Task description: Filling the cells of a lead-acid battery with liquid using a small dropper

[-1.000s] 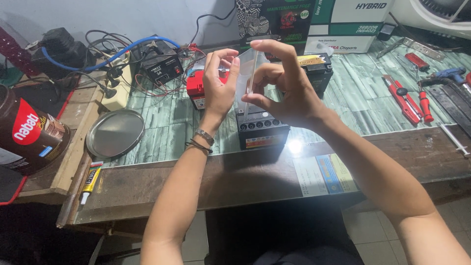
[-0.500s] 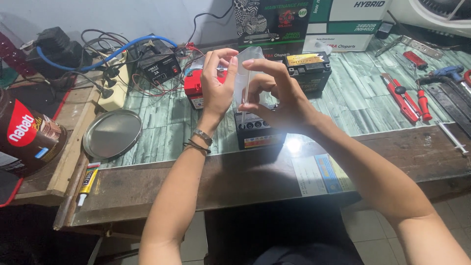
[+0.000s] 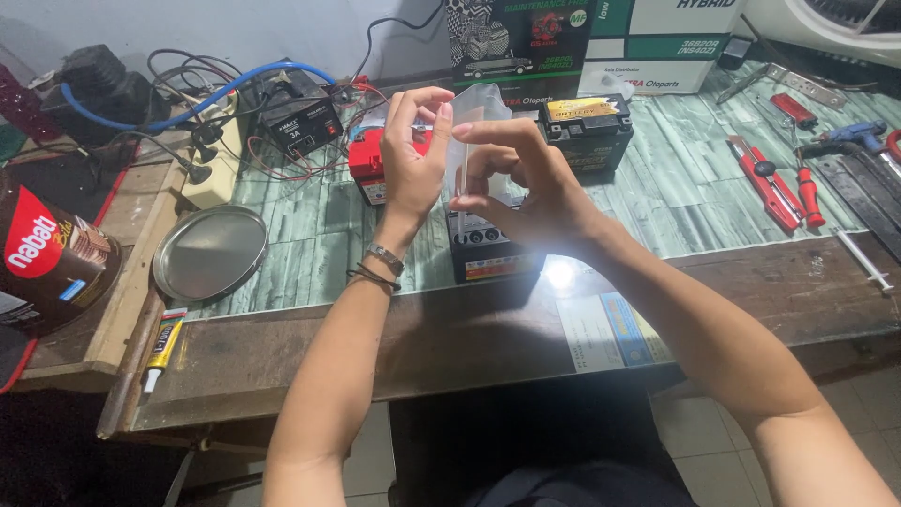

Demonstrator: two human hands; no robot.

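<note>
Both my hands are raised over the workbench and pinch a small clear plastic bag (image 3: pixel 479 113) between them. My left hand (image 3: pixel 413 155) holds its left edge with thumb and fingers, and my right hand (image 3: pixel 526 183) grips the right edge. Under the hands a black motorcycle battery (image 3: pixel 493 252) stands near the bench's front edge. Behind my left hand sits a red battery (image 3: pixel 371 167), partly hidden. Another black battery with a yellow label (image 3: pixel 587 131) stands further back to the right.
A round metal lid (image 3: pixel 210 252) lies at left beside a glue tube (image 3: pixel 164 343) and a dark round tin (image 3: pixel 47 258). A charger with wires (image 3: pixel 300 117) sits at the back. Red-handled tools (image 3: pixel 774 183) lie at right, cardboard boxes (image 3: pixel 601 38) behind.
Both hands with the clear bag have lowered a little and come closer together. The view has shifted slightly; the batteries have not moved.
</note>
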